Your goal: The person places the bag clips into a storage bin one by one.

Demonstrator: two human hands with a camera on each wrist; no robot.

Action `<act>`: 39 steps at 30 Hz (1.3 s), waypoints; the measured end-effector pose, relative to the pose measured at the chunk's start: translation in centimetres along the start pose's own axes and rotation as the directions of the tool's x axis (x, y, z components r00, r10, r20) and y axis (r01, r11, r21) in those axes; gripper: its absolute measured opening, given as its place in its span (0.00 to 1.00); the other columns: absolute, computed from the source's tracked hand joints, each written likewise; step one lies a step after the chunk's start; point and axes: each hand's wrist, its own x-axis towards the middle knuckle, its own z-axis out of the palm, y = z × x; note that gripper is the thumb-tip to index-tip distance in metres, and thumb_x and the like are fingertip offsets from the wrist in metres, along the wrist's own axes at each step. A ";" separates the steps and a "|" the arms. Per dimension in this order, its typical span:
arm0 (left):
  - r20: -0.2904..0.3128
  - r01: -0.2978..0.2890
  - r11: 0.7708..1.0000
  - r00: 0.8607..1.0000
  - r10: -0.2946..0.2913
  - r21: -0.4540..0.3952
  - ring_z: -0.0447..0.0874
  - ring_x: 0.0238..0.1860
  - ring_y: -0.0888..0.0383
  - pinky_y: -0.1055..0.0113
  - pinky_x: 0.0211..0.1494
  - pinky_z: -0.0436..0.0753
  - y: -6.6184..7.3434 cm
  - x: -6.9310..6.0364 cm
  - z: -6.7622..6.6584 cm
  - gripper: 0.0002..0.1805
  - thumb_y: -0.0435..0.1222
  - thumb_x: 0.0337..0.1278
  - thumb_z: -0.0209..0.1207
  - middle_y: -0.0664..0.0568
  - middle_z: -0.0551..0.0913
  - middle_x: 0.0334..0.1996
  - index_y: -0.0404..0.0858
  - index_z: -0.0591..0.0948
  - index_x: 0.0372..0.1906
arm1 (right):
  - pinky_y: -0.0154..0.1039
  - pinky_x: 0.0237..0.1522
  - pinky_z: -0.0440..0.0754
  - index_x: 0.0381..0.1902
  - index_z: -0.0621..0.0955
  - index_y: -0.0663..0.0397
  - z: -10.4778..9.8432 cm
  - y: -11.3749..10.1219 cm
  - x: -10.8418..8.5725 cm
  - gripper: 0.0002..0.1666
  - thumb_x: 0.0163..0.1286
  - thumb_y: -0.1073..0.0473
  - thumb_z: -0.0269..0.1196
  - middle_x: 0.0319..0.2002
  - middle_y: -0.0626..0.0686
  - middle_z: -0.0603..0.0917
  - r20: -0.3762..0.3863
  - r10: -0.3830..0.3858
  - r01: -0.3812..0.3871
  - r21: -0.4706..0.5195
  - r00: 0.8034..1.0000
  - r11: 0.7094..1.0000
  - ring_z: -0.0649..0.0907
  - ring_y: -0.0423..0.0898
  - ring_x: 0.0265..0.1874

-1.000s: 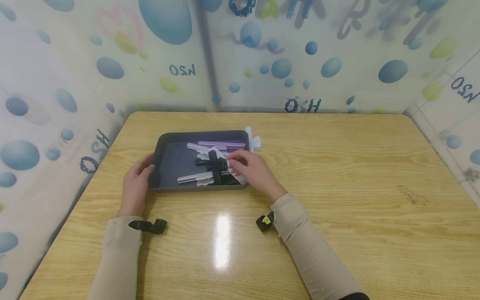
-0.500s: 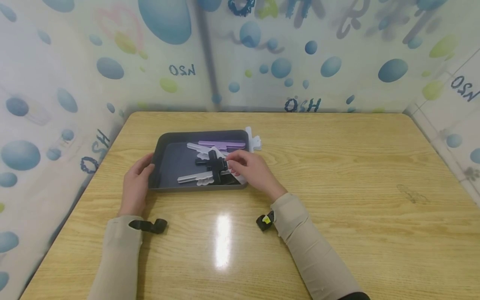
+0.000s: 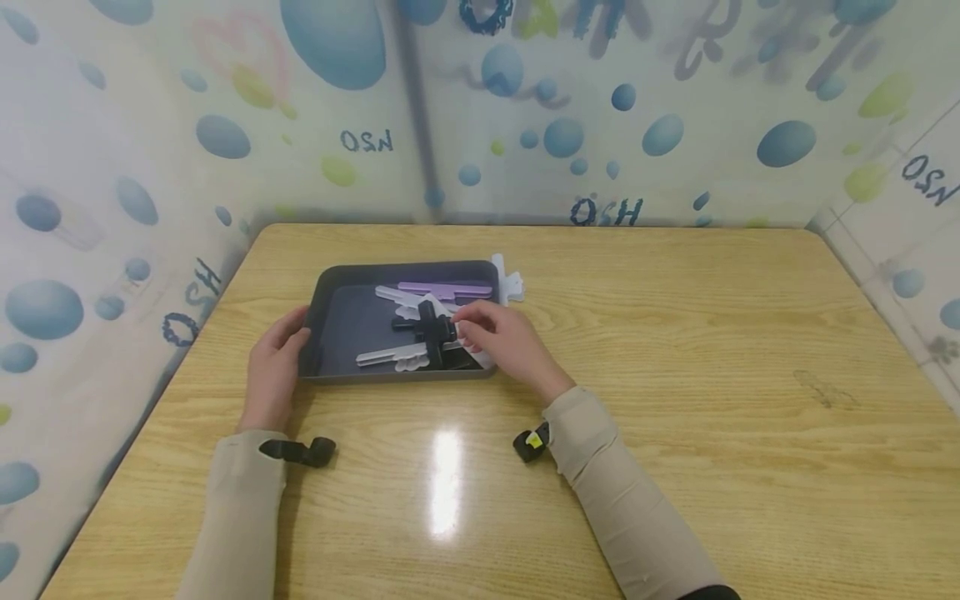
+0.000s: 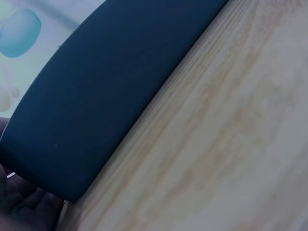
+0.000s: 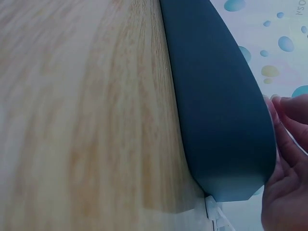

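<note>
A dark grey tray [image 3: 330,379] lies on the wooden table, holding several long plastic pieces that look like bag clips. My left hand [image 3: 273,371] grips the tray's left end, the thumb at its rim; in the left wrist view its fingers [image 4: 29,202] curl by the tray's corner. Over the tray's right side, my right hand [image 3: 510,346] pinches at the right end of a black clip [image 3: 408,325], which crosses another black piece [image 3: 432,354]. White clips [image 3: 382,357] and a purple clip [image 3: 442,288] lie around them. The tray wall [image 5: 216,96] hides the pinched end in the right wrist view.
A white clip-like piece [image 3: 512,285] sticks out past the tray's right back corner. The wooden table [image 3: 675,375] reaches back to a patterned wall [image 3: 600,83]. Small black cameras [image 3: 321,452] are strapped to both wrists.
</note>
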 end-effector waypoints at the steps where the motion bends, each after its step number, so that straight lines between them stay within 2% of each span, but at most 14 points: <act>1: 0.002 -0.001 1.000 1.000 0.001 -0.004 0.57 0.63 0.62 0.63 0.65 0.58 0.0 0.0 0.0 0.23 0.46 0.64 0.44 0.57 0.63 0.63 0.50 0.65 0.64 | 0.36 0.32 0.79 0.44 0.78 0.47 0.0 0.0 0.0 0.12 0.66 0.53 0.54 0.34 0.51 0.81 0.000 -0.001 0.001 0.001 1.000 1.000 0.79 0.42 0.30; 14: 0.001 -0.004 1.000 1.000 0.004 -0.012 0.57 0.64 0.60 0.61 0.65 0.57 -0.2 0.1 0.1 0.23 0.46 0.65 0.44 0.55 0.63 0.63 0.49 0.65 0.64 | 0.36 0.32 0.79 0.44 0.78 0.47 0.0 0.0 0.0 0.11 0.66 0.53 0.55 0.34 0.51 0.81 -0.008 0.006 -0.006 0.005 1.000 1.000 0.79 0.43 0.31; 39: -0.002 0.002 1.000 1.000 -0.002 0.001 0.57 0.63 0.62 0.63 0.65 0.57 -0.2 0.0 0.0 0.23 0.47 0.64 0.43 0.58 0.63 0.63 0.51 0.65 0.63 | 0.36 0.32 0.79 0.44 0.78 0.48 -0.1 0.2 0.0 0.12 0.66 0.53 0.54 0.33 0.50 0.80 -0.001 -0.015 0.015 0.020 1.000 1.000 0.78 0.42 0.30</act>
